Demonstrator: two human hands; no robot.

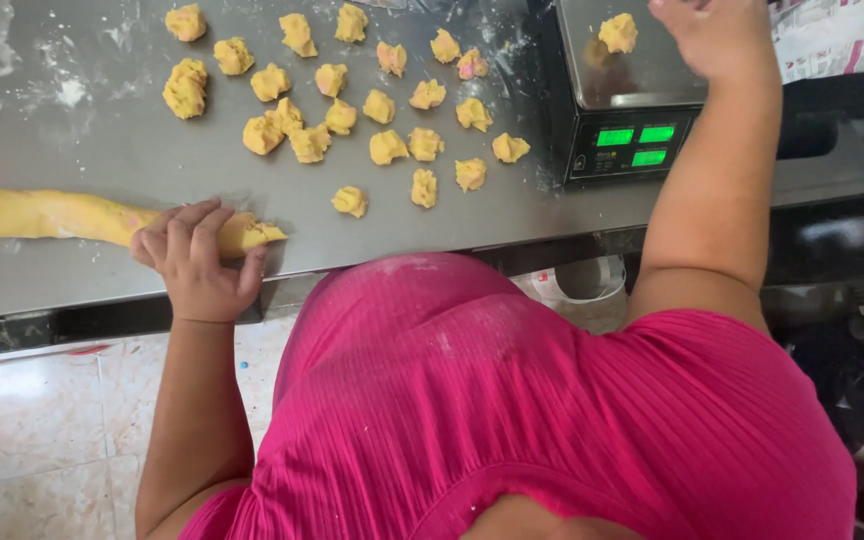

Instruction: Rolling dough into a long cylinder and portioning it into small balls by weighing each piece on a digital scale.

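Observation:
My left hand (197, 262) rests on the near end of a long yellow dough roll (42, 214) lying along the steel table (92, 130), fingers curled over it. My right hand (714, 35) is stretched out over the tray of a digital scale (632, 95), next to a small yellow dough lump (618, 32) sitting on the tray; the fingers run off the top edge. Several torn dough pieces (352, 110) are scattered over the middle of the table.
Flour dusts the table's far left. The scale's front shows green lit displays (637, 145). A printed bag (837, 35) lies at the top right. Below the table edge are a tiled floor (32, 430) and a white container (577, 285). My pink top fills the foreground.

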